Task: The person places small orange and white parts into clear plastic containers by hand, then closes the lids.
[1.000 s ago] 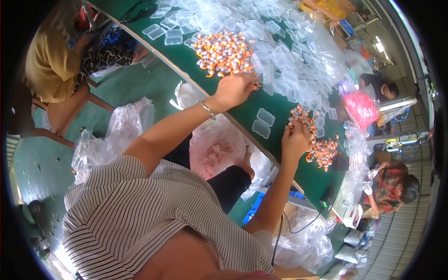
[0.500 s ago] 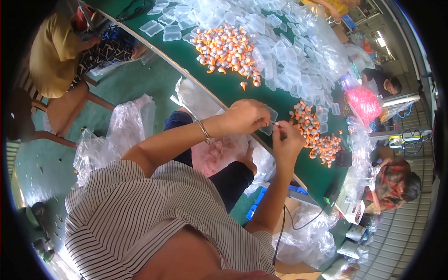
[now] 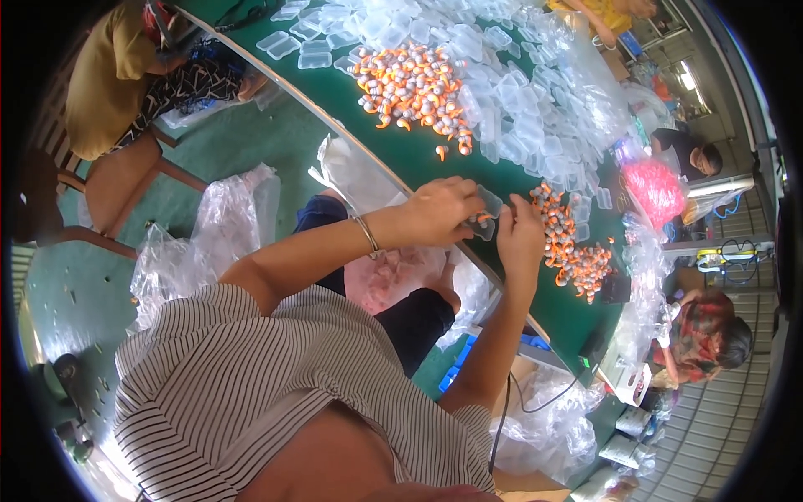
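Near the middle of the frame my left hand (image 3: pixel 439 211) and my right hand (image 3: pixel 520 237) meet over the edge of the green bench (image 3: pixel 401 159), and between them sits a small clear plastic case (image 3: pixel 485 216) — my left grip is closed around its left side, fingers curled over the top, while my right grip pinches its right side with the fingertips. Something small and orange shows through the case at its lower edge, too small to make out clearly. A thin bracelet (image 3: pixel 366 234) circles my left wrist. Just to the right of my right hand, a pile of small orange-and-grey pieces (image 3: pixel 573 247) runs down the bench toward the right of the frame; a larger heap of the same pieces (image 3: pixel 410 88) lies in the upper middle, well apart from my hands. Around and beyond that heap, a wide spread of empty clear cases (image 3: pixel 527 109) covers the bench toward the upper right. Below my forearms, in the centre, a clear bag with pinkish contents (image 3: pixel 393 276) rests at my lap, and crumpled clear plastic bags (image 3: pixel 209 234) lie on the green floor at the left. A person in a mustard top (image 3: pixel 109 75) sits at the upper left — another person, in a patterned top (image 3: pixel 703 335), sits at the right edge.
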`<state>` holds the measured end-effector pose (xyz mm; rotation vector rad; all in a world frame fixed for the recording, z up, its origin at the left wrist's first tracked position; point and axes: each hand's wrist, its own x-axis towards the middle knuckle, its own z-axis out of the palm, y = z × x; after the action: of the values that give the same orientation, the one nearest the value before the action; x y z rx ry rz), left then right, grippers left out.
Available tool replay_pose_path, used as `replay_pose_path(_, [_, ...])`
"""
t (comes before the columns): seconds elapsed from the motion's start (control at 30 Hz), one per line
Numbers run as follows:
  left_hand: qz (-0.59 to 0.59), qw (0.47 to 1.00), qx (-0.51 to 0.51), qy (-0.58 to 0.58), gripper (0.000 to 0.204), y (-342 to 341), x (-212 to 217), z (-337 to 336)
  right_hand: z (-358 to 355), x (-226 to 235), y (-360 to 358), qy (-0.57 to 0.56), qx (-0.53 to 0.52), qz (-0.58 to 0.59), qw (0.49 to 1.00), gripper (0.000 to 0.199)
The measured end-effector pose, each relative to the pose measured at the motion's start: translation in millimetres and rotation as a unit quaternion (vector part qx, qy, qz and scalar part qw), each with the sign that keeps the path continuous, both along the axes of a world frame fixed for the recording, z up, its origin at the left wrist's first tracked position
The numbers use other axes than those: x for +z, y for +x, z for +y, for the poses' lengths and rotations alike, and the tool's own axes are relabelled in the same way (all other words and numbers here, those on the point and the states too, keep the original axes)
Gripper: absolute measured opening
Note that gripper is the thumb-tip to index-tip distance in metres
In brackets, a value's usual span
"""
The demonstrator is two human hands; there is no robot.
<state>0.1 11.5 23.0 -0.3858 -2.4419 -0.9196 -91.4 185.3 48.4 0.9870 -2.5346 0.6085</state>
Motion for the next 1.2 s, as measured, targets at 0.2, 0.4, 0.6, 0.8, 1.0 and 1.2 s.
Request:
replay_pose_path(0.2, [0.001,1.0,-0.007,0.021,0.053,-1,-4,-1,1,-4,2,-0.096,0.042,-0.123,0.987,0.024])
replay_pose_path(0.4, [0.025,1.0,0.011,0.011,0.052,4,1,1,17,1,19,-0.126,0.154,-0.127,0.972,0.03])
replay_pose_path(0.6, [0.031,0.999,0.011,-0.039,0.028,-5,-10,4,10,-8,31,-0.117,0.152,-0.069,0.979,0.024])
replay_pose_path(0.8, [0.067,0.995,0.016,0.072,0.022,16,-10,-14,-9,-2,26,-0.149,0.21,-0.217,0.942,0.014])
replay_pose_path(1.0, [0.061,0.996,-0.053,-0.037,0.021,44,-15,-13,-68,-10,-20,-0.103,0.117,0.04,0.987,0.027])
replay_pose_path(1.2, [0.075,0.987,0.139,-0.013,0.022,20,2,-37,-83,-9,-43,0.027,-0.048,0.164,0.985,0.019])
